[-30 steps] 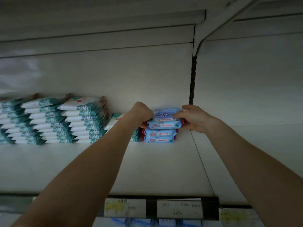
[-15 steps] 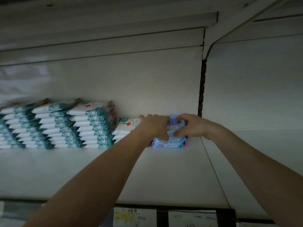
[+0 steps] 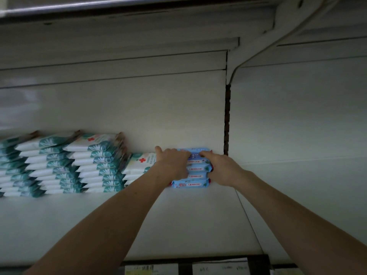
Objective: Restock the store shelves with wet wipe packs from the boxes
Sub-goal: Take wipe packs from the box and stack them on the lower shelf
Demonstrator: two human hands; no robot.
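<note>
**Blue packs now down on the pile**

Both hands have come down since a second ago. Back then they held blue packs up in the air over a pile of two. Now those packs sit on top, and the blue pile [image 3: 191,176] looks four high.

The left hand [image 3: 172,162] is on the left end of the pile, with its fingers curled over the front. The right hand [image 3: 221,168] is on the right end, with one finger lying across the top pack. Its thumb is hidden, so it is hard to say how tight it holds.

The pile sits at the back of a white shelf [image 3: 178,225], against the pale back wall [image 3: 149,116]. A dark post [image 3: 227,120] with slots is just to its right. Green and white packs [image 3: 65,165] stand in tall piles to the left. A short pile with a red cross [image 3: 139,163] is right next to the left hand. Price tags [image 3: 151,269] line the front edge. The light is dim.
</note>
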